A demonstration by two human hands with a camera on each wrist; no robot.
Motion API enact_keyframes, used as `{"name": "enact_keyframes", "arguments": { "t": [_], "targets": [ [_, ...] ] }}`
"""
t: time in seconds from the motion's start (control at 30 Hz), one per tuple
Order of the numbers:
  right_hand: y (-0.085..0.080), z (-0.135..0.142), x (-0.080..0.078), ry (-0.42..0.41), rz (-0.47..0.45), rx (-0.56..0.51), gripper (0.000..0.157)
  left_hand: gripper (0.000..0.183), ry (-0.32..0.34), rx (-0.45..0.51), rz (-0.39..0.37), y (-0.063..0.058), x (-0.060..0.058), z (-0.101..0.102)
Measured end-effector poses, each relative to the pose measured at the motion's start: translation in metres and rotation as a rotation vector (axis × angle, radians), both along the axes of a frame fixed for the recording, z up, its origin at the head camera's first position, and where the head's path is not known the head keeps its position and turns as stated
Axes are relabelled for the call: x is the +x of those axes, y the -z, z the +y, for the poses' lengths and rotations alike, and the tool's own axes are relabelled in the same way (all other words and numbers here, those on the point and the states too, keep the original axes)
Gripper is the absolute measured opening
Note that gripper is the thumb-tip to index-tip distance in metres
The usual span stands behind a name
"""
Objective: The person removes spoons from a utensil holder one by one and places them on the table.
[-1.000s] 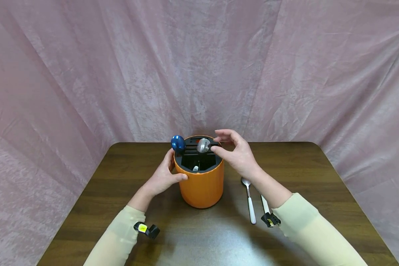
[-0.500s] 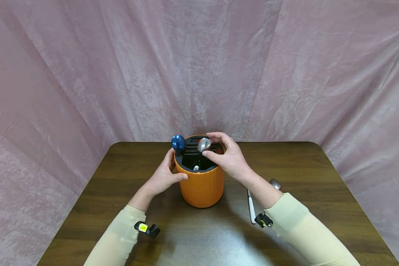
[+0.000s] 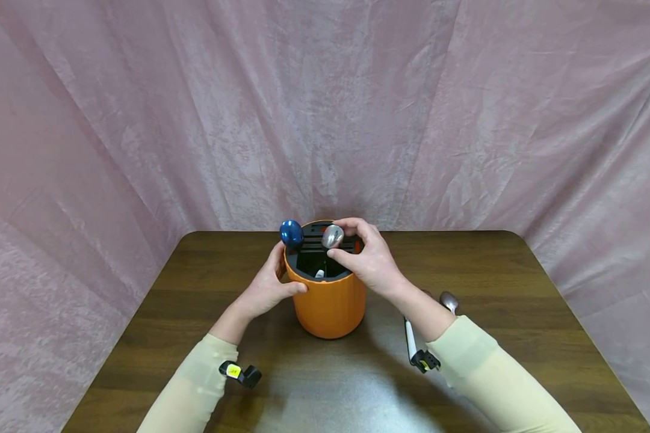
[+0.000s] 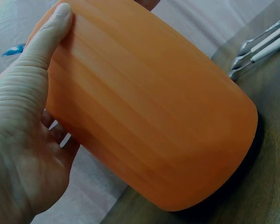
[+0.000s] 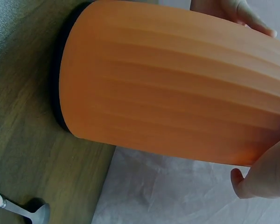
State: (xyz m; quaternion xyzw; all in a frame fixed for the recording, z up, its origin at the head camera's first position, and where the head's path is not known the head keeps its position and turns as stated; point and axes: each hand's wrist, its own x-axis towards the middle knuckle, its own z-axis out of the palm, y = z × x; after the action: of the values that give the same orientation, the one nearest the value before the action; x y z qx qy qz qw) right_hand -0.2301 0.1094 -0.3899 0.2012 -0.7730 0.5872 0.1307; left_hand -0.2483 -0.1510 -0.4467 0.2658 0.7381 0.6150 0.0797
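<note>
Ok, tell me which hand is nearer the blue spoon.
Left: the left hand grips the orange holder just below the blue spoon; the right hand is farther right, at the silver spoon.

Pale glare sits on the table (image 3: pixel 325 385), with soft shadows, while the wrist views look dimmer, perhaps slightly blurred.

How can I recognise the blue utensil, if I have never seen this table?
On the wooden table, find the orange container with the black slotted top. Look at its left rim, above the left hand: the blue utensil rises there. Its shiny blue, rounded head sets it apart from the silver spoon beside it.
</note>
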Motion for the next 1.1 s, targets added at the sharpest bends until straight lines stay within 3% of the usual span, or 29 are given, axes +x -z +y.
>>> {"name": "enact_keyframes", "arguments": {
  "t": [0.43,0.83,1.1],
  "targets": [
    [0.001,-0.001,0.001,-0.006,0.026,0.013,0.046,0.105,0.014,0.013,0.012,0.002,0.000,0.000],
    [-0.002,-0.004,0.003,-0.050,0.000,-0.067,0.046,0.106,0.012,0.011,0.013,0.003,0.001,0.000],
    [-0.031,-0.007,0.023,-0.082,0.006,-0.091,0.040,0.104,0.009,0.014,0.022,0.005,0.001,0.001]
  ]
}}
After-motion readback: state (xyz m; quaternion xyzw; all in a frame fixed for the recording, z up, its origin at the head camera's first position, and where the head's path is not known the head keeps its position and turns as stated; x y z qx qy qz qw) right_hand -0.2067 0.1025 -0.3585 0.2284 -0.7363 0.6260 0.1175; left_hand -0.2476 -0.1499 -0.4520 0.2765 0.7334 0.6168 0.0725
